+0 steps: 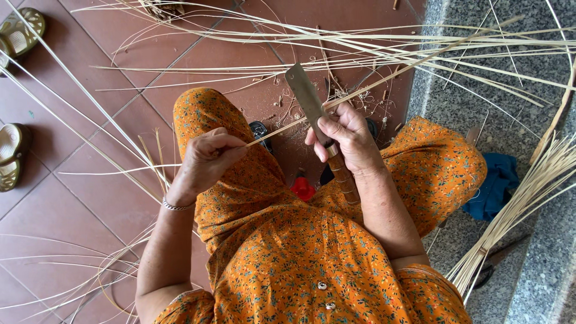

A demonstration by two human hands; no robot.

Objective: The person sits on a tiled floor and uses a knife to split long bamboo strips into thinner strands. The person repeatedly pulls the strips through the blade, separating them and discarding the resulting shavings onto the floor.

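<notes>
My right hand (348, 141) grips a knife with a wooden handle (342, 174) and a flat grey blade (305, 96) pointing up and away from me. My left hand (207, 159) pinches the near end of a long thin bamboo strip (384, 78). The strip runs from my left fingers up to the right, crossing the blade just above my right thumb. Both hands are above my knees, which are covered by an orange flowered dress (300, 252). A silver bracelet (175, 206) sits on my left wrist.
Many loose bamboo strips (360, 42) lie across the brown tiled floor (72, 198). A bundle of strips (516, 210) leans at the right on a grey stone step (468, 90). A blue cloth (495, 186), two sandals (12, 153) at the left, and shavings are around.
</notes>
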